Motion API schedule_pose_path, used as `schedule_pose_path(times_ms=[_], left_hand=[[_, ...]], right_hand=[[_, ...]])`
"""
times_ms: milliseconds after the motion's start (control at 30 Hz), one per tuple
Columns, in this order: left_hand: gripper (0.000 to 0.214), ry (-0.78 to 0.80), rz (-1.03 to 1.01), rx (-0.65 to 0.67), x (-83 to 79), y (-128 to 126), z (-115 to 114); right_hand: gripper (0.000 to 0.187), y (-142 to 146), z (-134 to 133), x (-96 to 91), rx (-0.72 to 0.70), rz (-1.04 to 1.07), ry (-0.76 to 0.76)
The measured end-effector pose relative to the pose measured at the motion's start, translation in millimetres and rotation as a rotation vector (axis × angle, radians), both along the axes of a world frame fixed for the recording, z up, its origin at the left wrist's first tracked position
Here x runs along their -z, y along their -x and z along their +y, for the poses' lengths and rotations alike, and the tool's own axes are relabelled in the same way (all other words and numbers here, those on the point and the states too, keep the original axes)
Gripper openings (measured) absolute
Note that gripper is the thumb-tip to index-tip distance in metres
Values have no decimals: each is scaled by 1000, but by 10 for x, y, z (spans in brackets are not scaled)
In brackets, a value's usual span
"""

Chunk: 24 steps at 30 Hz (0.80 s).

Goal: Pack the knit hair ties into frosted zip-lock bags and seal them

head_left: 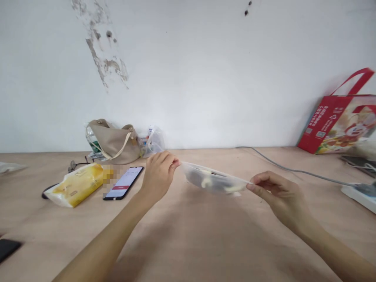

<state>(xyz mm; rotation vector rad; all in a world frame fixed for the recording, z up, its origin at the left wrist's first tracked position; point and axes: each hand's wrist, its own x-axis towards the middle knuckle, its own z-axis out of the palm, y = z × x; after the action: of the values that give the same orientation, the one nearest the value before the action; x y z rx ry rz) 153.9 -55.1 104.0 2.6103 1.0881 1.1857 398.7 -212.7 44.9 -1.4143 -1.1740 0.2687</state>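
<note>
A translucent plastic bag [211, 181] hangs stretched between my two hands above the table. Dark and pale cream items show through its frosted side, but I cannot make out what they are. My left hand [160, 172] pinches the bag's upper left corner between thumb and fingers. At the opposite corner, slightly lower, my right hand [277, 196] grips the edge between thumb and forefinger, its other fingers loosely curled. The bag's top edge slopes down to the right.
A yellow tissue pack [78, 186], a lit phone [125, 183] and glasses [72, 166] lie left. Behind them stands a beige handbag [116, 141] beside a clear plastic bag [154, 141]. A grey cable [282, 165] runs right to a power strip [360, 196], below a red shopping bag [329, 121].
</note>
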Motion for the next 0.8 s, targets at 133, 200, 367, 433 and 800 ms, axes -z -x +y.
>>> schedule_pose_path(times_ms=[133, 200, 367, 433, 800], left_hand=[[21, 197, -121, -94, 142, -84, -104], [29, 354, -101, -56, 199, -143, -224], [13, 734, -24, 207, 174, -227, -466], [8, 760, -38, 252, 94, -212, -515], [26, -195, 418, 469, -79, -92, -603]], right_hand=[[18, 305, -98, -2, -45, -44, -7], [15, 483, -169, 4, -110, -96, -13], [13, 760, -304, -50, -370, -187, -30], [13, 771, -310, -70, -469, -137, 32], [54, 472, 64, 286, -315, 945, 646]])
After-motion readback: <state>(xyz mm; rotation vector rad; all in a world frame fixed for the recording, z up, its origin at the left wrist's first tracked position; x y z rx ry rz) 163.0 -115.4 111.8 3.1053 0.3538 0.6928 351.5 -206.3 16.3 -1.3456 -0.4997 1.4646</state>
